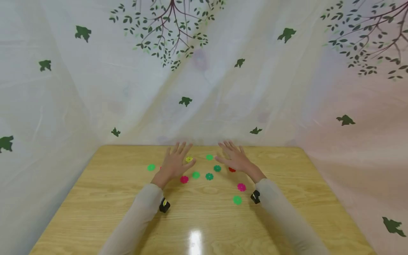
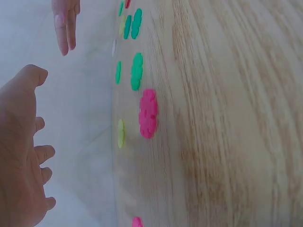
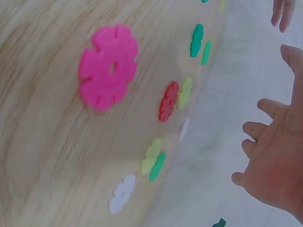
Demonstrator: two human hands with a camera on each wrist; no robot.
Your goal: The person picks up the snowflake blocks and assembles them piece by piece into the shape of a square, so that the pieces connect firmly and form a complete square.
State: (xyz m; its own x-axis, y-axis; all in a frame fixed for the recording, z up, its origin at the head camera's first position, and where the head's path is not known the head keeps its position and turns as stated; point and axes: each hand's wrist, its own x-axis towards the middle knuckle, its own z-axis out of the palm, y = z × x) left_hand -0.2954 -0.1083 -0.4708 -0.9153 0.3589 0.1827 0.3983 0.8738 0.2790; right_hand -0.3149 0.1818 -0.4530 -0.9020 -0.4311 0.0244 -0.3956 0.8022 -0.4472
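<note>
Both hands hover over the far half of the table with fingers spread and palms facing down, holding nothing. My left hand (image 1: 174,165) hangs above small flower-shaped plastic discs; a yellow disc (image 1: 189,159) shows by its thumb, and a pink disc (image 1: 184,179) lies just nearer. Beneath my right hand (image 1: 236,159) a red disc (image 1: 232,170) is partly covered. Between the hands lie a green disc (image 1: 196,175) and two teal ones, one being the nearer teal disc (image 1: 209,176). In the right wrist view a notched pink disc (image 3: 109,67) has a hole at its centre.
A wood-grain table (image 1: 204,216) meets a hanging white cloth (image 1: 210,117) printed with birds and branches at its back edge. Another green disc (image 1: 237,200) lies nearer the front, and one green disc (image 1: 151,167) sits far left. A white disc (image 3: 121,194) shows in the right wrist view.
</note>
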